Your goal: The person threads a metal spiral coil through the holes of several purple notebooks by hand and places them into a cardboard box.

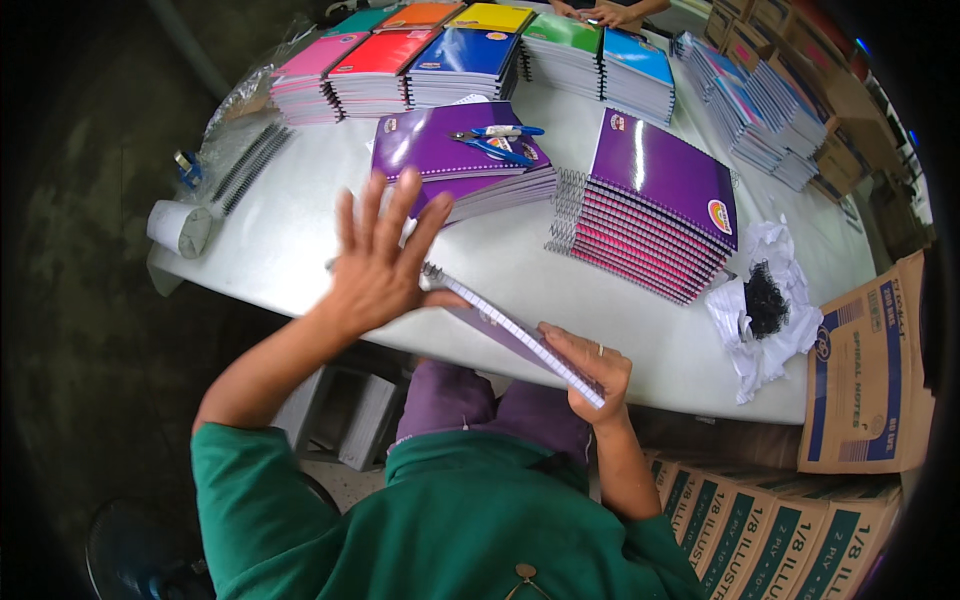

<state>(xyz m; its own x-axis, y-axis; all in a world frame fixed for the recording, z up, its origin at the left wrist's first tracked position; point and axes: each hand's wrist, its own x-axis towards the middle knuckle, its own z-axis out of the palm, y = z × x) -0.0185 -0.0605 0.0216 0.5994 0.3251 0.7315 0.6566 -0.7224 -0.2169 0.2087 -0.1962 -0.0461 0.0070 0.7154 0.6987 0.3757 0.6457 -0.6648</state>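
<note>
My right hand (588, 365) grips the lower end of a thin purple notebook (520, 335), which tilts edge-on above the table's front edge. Its punched edge faces up, with a bit of dark spiral wire at its upper end. At that end is my left hand (385, 260), fingers spread and pointing away from me; whether its thumb touches the notebook I cannot tell. Beyond it lies a stack of purple notebook blocks (430, 135), and blue-handled pliers (500, 145) rest on top. To the right stands a tall pile of purple spiral notebooks (660, 180), wire ends sticking out.
Several stacks of coloured notebooks (465, 50) line the table's far side, where another person's hands (610, 13) show. Loose black spirals (250, 165) and a white roll (180, 228) lie left. Crumpled paper with wire scraps (765, 300) sits right, near cardboard boxes (865, 365).
</note>
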